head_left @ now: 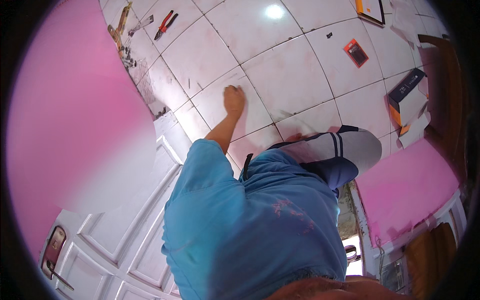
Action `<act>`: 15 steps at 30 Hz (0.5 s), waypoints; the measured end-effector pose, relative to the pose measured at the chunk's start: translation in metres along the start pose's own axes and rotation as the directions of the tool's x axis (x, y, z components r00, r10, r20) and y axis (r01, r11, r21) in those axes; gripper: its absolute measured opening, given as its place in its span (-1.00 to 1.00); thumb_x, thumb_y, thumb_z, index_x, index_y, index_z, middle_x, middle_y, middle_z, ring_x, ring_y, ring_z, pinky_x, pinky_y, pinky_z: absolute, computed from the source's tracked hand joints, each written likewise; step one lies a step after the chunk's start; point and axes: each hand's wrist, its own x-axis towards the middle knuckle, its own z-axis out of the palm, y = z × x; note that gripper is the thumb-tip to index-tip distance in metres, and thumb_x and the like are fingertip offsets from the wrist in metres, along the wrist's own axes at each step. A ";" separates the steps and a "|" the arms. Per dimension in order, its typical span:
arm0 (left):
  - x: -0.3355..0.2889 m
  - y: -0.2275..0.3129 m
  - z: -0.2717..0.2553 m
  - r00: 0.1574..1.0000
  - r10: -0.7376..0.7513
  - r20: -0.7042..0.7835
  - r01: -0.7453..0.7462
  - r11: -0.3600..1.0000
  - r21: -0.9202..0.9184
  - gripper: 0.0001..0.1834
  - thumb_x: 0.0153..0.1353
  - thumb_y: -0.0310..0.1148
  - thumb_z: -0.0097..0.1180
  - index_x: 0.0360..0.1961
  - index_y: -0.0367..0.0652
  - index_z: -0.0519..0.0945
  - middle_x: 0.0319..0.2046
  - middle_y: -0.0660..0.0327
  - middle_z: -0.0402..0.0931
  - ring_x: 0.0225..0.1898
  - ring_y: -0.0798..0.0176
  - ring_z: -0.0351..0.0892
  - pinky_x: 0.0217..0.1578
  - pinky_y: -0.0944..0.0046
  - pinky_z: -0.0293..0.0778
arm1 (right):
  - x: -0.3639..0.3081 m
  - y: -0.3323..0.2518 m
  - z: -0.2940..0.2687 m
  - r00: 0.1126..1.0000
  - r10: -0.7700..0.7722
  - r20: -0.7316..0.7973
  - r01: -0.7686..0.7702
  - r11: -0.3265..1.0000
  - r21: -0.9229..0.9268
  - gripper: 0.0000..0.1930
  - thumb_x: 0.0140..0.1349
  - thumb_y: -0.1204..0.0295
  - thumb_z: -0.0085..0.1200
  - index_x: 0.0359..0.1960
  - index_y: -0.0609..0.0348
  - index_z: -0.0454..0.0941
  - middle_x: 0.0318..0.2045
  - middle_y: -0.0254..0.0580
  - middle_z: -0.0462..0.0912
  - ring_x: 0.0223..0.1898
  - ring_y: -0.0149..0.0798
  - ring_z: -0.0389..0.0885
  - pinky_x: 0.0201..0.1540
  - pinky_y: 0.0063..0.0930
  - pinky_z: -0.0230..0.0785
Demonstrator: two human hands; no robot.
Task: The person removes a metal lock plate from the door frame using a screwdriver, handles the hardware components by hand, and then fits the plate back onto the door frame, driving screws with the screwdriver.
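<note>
A white floor tile point(257, 114) lies under your left hand point(233, 100), its fingers curled in; I can't tell whether they grip anything. Nor can I tell your right hand's state. Up and left lie red-and-black pliers point(165, 26); up and right, a red-edged packet point(356, 53), and farther right an opened dark-and-orange box point(406, 93).

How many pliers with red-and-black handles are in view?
1: the pliers lie on the tiled floor at upper left, beyond the left hand. The person's body may hide others.
</note>
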 end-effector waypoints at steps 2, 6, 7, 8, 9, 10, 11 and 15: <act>0.028 -0.051 -0.015 0.971 0.001 -0.241 0.034 0.990 0.139 -0.69 0.29 -0.21 0.16 -0.17 -0.29 0.55 -0.20 -0.09 0.54 -0.10 -0.19 0.52 -0.06 -0.12 0.46 | 0.003 -0.005 0.009 1.000 -0.005 0.019 0.005 1.000 0.009 0.20 0.01 0.01 0.52 0.40 0.54 -0.08 0.30 0.50 0.16 0.29 0.29 0.30 0.35 0.08 0.27; 0.096 -0.119 -0.058 0.870 -0.247 -0.428 0.355 0.914 0.196 -0.59 0.22 -0.20 0.22 -0.09 -0.34 0.48 -0.12 -0.14 0.49 -0.07 -0.18 0.53 -0.02 -0.09 0.50 | 0.010 -0.006 0.013 0.999 -0.024 0.028 0.024 1.000 0.000 0.20 -0.01 0.01 0.53 0.38 0.55 -0.05 0.28 0.49 0.19 0.27 0.28 0.32 0.34 0.07 0.29; 0.111 -0.145 -0.077 0.834 -0.329 -0.443 0.415 0.903 0.111 -0.53 0.22 -0.21 0.21 0.00 -0.36 0.44 -0.08 -0.15 0.46 -0.04 -0.19 0.53 0.00 -0.12 0.51 | 0.010 -0.006 0.019 0.999 -0.022 0.042 0.022 1.000 0.006 0.19 -0.01 0.02 0.53 0.38 0.55 -0.04 0.27 0.49 0.20 0.27 0.28 0.33 0.34 0.07 0.29; 0.125 -0.171 -0.099 0.800 -0.320 -0.507 0.421 0.902 0.096 -0.49 0.23 -0.23 0.20 0.07 -0.38 0.40 -0.03 -0.18 0.44 -0.01 -0.22 0.53 0.01 -0.14 0.51 | 0.007 -0.007 0.027 0.998 -0.020 0.059 0.019 1.000 0.011 0.19 -0.01 0.02 0.54 0.38 0.55 -0.04 0.27 0.49 0.20 0.26 0.28 0.34 0.34 0.06 0.30; 0.138 -0.179 -0.104 0.786 -0.388 -0.481 0.472 0.879 0.063 -0.44 0.24 -0.26 0.19 0.15 -0.38 0.37 0.01 -0.21 0.44 0.07 -0.25 0.51 0.06 -0.14 0.50 | 0.010 -0.007 0.022 0.998 -0.031 0.056 0.031 0.999 -0.009 0.19 -0.02 0.02 0.54 0.37 0.55 -0.03 0.27 0.48 0.21 0.26 0.28 0.34 0.33 0.06 0.31; 0.146 -0.191 -0.112 0.780 -0.438 -0.448 0.498 0.867 0.020 -0.38 0.24 -0.29 0.18 0.26 -0.39 0.34 0.10 -0.28 0.42 0.16 -0.27 0.47 0.18 -0.11 0.45 | 0.012 -0.006 0.021 0.998 -0.035 0.055 0.036 0.999 -0.016 0.19 -0.02 0.02 0.54 0.37 0.55 -0.02 0.26 0.48 0.22 0.25 0.27 0.35 0.33 0.06 0.31; 0.155 -0.208 -0.126 0.809 -0.407 -0.425 0.470 0.881 0.052 -0.33 0.24 -0.30 0.18 0.32 -0.38 0.32 0.18 -0.28 0.39 0.21 -0.27 0.44 0.24 -0.07 0.42 | 0.010 -0.007 0.023 0.997 -0.035 0.065 0.037 0.999 -0.022 0.18 -0.03 0.03 0.55 0.37 0.55 -0.02 0.26 0.48 0.23 0.25 0.27 0.36 0.33 0.05 0.32; 0.188 -0.237 -0.123 0.945 -0.211 -0.250 0.248 0.960 0.127 -0.23 0.23 -0.30 0.20 0.43 -0.34 0.26 0.34 -0.23 0.33 0.35 -0.18 0.37 0.36 0.05 0.31 | 0.015 -0.004 0.007 0.998 -0.043 0.055 0.047 0.996 -0.071 0.17 -0.04 0.03 0.56 0.35 0.55 0.01 0.24 0.47 0.26 0.23 0.26 0.38 0.32 0.04 0.34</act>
